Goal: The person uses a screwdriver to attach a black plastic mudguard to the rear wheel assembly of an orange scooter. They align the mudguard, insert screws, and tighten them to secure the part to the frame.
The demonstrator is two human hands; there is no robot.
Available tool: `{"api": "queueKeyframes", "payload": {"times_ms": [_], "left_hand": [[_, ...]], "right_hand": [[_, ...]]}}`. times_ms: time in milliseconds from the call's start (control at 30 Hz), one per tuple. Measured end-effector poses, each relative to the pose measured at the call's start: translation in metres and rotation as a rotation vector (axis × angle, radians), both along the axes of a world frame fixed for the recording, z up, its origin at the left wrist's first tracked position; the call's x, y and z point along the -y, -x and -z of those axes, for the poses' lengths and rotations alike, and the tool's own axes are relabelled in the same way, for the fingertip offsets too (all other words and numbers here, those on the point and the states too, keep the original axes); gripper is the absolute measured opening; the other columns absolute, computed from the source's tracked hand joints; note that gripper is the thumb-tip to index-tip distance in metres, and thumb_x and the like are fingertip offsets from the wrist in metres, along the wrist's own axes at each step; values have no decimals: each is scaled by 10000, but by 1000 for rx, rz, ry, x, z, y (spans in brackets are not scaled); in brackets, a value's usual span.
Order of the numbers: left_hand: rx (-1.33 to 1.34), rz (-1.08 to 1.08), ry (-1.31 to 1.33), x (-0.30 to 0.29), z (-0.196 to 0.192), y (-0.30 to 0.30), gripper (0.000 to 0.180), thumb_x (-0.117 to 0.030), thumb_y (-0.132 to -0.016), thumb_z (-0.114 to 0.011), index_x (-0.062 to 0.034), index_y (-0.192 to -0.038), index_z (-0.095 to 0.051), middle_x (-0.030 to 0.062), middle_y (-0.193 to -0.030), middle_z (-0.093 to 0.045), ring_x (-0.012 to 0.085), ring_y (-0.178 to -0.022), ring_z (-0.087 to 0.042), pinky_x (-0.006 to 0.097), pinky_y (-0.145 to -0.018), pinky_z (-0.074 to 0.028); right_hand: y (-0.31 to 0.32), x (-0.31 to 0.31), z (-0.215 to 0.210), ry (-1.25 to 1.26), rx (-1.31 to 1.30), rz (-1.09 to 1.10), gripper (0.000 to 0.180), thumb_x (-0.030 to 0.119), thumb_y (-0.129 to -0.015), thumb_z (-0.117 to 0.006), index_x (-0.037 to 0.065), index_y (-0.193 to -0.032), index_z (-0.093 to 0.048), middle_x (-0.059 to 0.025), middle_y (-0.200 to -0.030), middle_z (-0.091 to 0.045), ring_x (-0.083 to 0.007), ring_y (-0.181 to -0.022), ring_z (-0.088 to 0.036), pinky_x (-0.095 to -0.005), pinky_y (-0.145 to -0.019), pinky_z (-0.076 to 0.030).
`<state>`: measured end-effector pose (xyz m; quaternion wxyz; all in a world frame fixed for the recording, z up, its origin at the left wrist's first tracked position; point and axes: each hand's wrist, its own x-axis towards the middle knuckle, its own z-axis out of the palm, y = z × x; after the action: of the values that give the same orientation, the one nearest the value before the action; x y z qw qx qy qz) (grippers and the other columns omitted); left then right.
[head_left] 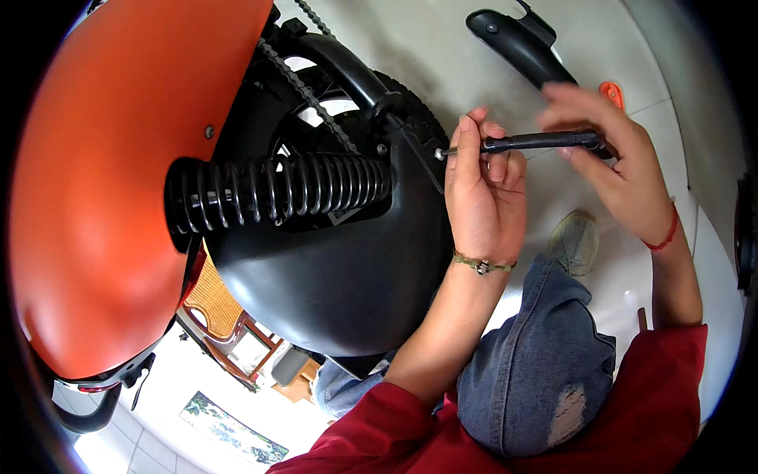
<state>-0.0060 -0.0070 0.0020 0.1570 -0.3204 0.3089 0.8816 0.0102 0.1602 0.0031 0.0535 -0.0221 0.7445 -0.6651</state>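
Fingers [467,154] of the left hand [489,209] are closed around the thin front shaft of a black hand tool [545,141]; fingers and thumb of the right hand [620,150] stand apart about its rear end, where blur keeps me from telling how firmly they touch it. From my remote view, the tool is a slim rod with a finely textured, dull grip. It runs nearly level from the right hand to the left fingertips, its tip just past them, at a small, rounded silver fastener [439,154]. A beaded bracelet [482,265] circles the left wrist; a red cord [667,233] circles the right. Below lies a frayed denim leg [529,371]. Left of the fastener I view a smooth, matte, curved black mudguard [339,276], a glossy helical spring [292,188] and a bulging, satin orange panel [126,158]. Behind these, a linked metal chain [304,91] passes beside a dark tyre [410,99]. On the pale floor [434,47] rest a long, curved black shell [513,47] and a small orange piece [612,93].
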Motion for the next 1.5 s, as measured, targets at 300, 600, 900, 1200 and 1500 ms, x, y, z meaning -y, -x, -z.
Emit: {"api": "queueKeyframes", "payload": {"times_ms": [300,600,900,1200,1500], "left_hand": [[13,-34,51,-5,1,0,137,-222,-973,-522,-94,-1011,-551,-19,-834,-582,46,-547,-374,215,-544,-327],[110,42,-66,-8,-6,1,294,-317,-982,-491,-64,-1121,-543,-2,-907,-620,58,-584,-384,215,-558,-336],[-8,30,-167,-5,4,-4,305,-337,-1001,-442,-61,-1071,-550,9,-866,-589,76,-627,-420,231,-586,-356],[23,55,-135,-10,0,-1,214,-243,-981,-502,-55,-1078,-532,10,-872,-589,77,-630,-439,226,-584,-366],[-9,7,-111,-8,2,-3,174,-185,-966,-514,-74,-1097,-540,0,-885,-583,86,-652,-443,240,-600,-372]], "right_hand": [[-1,-15,-8,257,614,67,333,307,-984,-456,13,-1006,-611,-63,-673,-622,-47,-397,-459,-176,-392,-326],[-2,-15,21,-60,-285,-58,180,-17,-938,-393,32,-958,-565,-169,-1138,-616,-93,-688,-550,-182,-604,-399],[-6,-11,-5,172,493,136,274,225,-981,-449,6,-1022,-606,-72,-881,-586,-72,-630,-499,-189,-590,-407],[-1,-7,1,-201,-119,-35,360,-59,-830,-568,25,-1179,-578,-53,-982,-628,-124,-946,-583,-273,-823,-463],[2,-3,-15,135,476,59,273,167,-946,-527,16,-1170,-566,-34,-733,-585,-63,-605,-535,-171,-564,-399]]}}
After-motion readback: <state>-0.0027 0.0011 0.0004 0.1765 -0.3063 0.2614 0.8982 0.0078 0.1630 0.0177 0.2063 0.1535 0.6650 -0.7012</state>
